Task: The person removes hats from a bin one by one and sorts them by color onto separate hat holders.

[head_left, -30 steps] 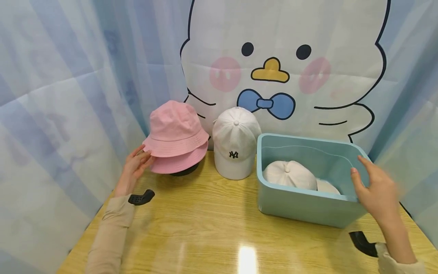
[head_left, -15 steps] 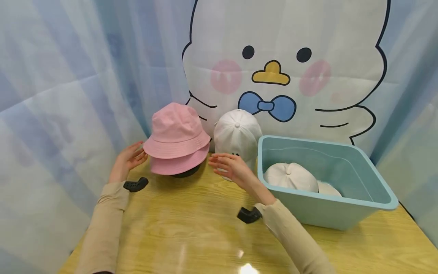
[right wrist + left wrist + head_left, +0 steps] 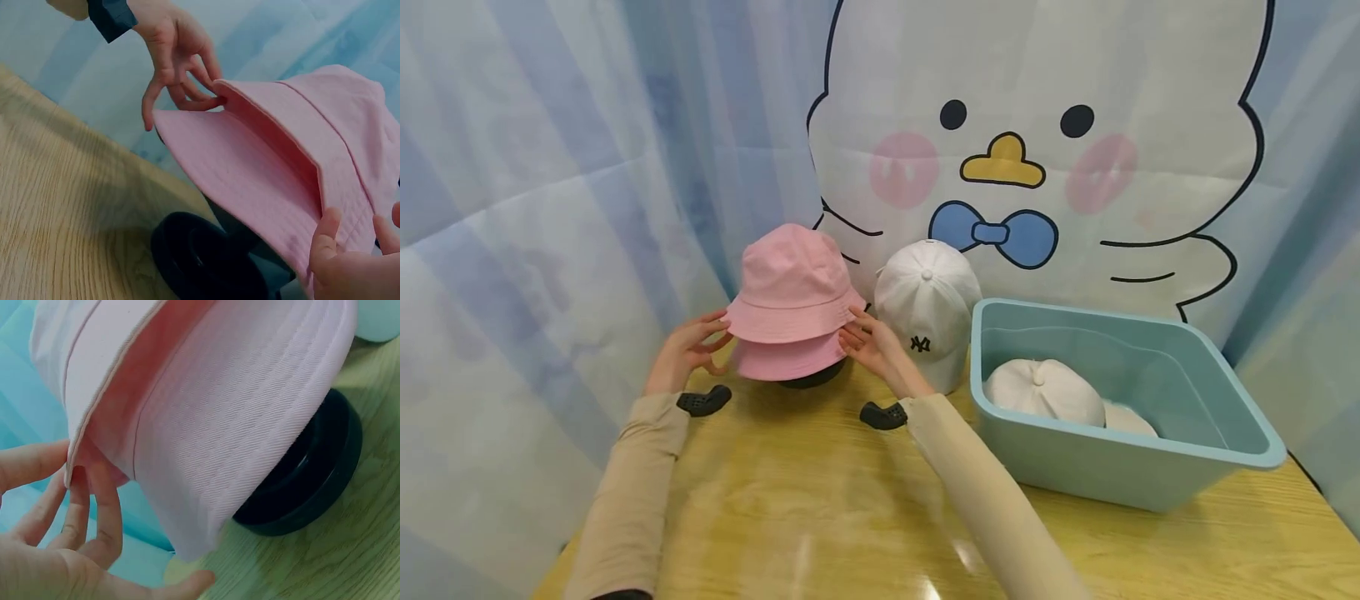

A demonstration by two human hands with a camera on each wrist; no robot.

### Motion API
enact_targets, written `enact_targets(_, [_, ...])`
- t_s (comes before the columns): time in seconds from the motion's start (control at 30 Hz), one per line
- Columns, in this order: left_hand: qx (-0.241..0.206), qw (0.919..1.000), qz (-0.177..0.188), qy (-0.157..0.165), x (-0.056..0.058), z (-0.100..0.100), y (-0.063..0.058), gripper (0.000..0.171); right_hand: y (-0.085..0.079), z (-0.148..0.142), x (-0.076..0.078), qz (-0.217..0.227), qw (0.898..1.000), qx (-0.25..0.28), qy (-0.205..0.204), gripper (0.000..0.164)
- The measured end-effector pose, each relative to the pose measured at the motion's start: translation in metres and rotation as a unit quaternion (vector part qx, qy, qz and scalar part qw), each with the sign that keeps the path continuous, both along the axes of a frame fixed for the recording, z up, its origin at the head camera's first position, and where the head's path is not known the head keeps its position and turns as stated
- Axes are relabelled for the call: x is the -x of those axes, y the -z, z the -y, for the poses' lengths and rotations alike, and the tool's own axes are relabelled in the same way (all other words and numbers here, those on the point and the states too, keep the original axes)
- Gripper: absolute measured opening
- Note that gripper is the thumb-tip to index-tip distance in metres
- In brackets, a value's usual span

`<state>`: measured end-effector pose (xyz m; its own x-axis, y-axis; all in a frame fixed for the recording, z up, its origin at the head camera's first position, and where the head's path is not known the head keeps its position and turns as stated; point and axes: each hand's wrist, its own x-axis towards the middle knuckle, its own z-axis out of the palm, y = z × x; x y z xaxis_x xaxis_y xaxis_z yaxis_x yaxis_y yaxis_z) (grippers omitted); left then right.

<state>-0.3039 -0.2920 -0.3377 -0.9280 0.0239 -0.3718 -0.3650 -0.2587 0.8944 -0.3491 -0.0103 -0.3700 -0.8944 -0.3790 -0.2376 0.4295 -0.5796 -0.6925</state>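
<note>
Two pink bucket hats are stacked on a stand with a round black base point(image 3: 164, 253). At the left side of the upper bucket hat point(image 3: 793, 271), my left hand point(image 3: 685, 354) pinches the brim; the left wrist view shows the thumb and fingers on either side of its edge. My right hand point(image 3: 880, 354) holds the same brim at the right, fingertips at its edge. The upper brim stands apart from the lower bucket hat point(image 3: 206, 431), leaving a gap between them. Most of the lower hat's crown is hidden inside the upper one.
A white baseball cap point(image 3: 927, 292) with a dark emblem stands close right of the bucket hats. Farther right, a blue-green bin point(image 3: 1105, 446) holds another white cap point(image 3: 1045, 392). A patterned curtain point(image 3: 565, 250) hangs behind and beside the wooden table point(image 3: 805, 500).
My right hand has left the bin's right end and crossed leftward to the upper bucket hat's brim. My left hand has closed its fingers on the brim at the left.
</note>
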Motion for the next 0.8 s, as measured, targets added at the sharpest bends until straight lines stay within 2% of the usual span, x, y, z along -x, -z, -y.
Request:
enact_targets(0.1, [-0.022, 0.9997, -0.011, -0.004, -0.002, -0.005, 0.001, 0.043, 0.000, -0.002, 0.003, 0.023, 0.999, 0.026, 0.018, 0.043])
enact_targets(0.2, [-0.046, 0.9987, -0.010, -0.017, 0.001, -0.008, 0.003, 0.041, 0.001, -0.003, 0.003, 0.041, 0.997, 0.055, 0.032, 0.043])
enact_targets(0.4, [-0.062, 0.9956, -0.016, -0.068, 0.006, -0.010, 0.005, 0.036, 0.000, -0.007, -0.004, -0.001, 0.996, 0.086, 0.022, 0.042])
enact_targets(0.5, [-0.066, 0.9942, -0.024, -0.082, 0.006, -0.011, 0.006, 0.028, -0.001, -0.006, -0.004, -0.010, 0.995, 0.085, 0.042, 0.035])
enact_targets(0.6, [-0.055, 0.9944, -0.033, -0.084, 0.005, -0.012, 0.008, 0.022, 0.006, -0.004, 0.003, -0.010, 0.994, 0.083, 0.074, 0.027])
enact_targets(0.67, [-0.051, 0.9946, -0.040, -0.080, 0.005, -0.012, 0.010, 0.018, 0.033, -0.002, 0.029, -0.037, 0.994, 0.080, 0.071, 0.029])
enact_targets(0.73, [-0.055, 0.9942, -0.049, -0.078, 0.005, -0.013, 0.012, 0.019, 0.072, -0.001, 0.068, -0.075, 0.992, 0.083, 0.053, 0.033])
enact_targets(0.8, [-0.065, 0.9933, -0.057, -0.076, 0.005, -0.013, 0.015, 0.023, 0.109, 0.002, 0.107, -0.107, 0.991, 0.061, 0.045, 0.038])
